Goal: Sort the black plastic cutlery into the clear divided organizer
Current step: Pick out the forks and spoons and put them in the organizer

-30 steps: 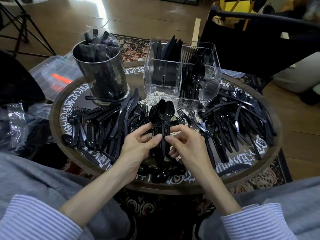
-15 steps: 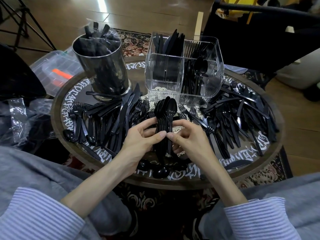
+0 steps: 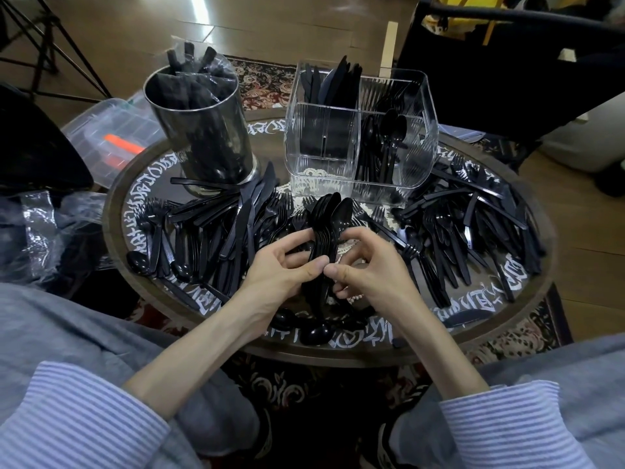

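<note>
A stacked bundle of black plastic spoons (image 3: 329, 220) stands between my hands, bowls pointing away from me. My left hand (image 3: 282, 265) grips its left side and my right hand (image 3: 367, 269) grips its right side, thumbs nearly meeting over the handles. Just beyond stands the clear divided organizer (image 3: 426, 143), with knives (image 3: 333, 82) in a back compartment and spoons (image 3: 389, 140) in the right one. Loose black cutlery lies in piles to the left (image 3: 216, 228) and right (image 3: 473, 228) on the round table (image 3: 111, 211).
A steel cylinder (image 3: 206, 130) holding bagged black cutlery stands at the back left of the table. A few loose spoons (image 3: 314, 331) lie near the front edge. A clear plastic box (image 3: 111, 137) sits on the floor at left, a black chair (image 3: 507, 79) behind right.
Both hands have kept their hold on the spoon bundle and shifted it slightly; the bowls now sit a little closer to the organizer.
</note>
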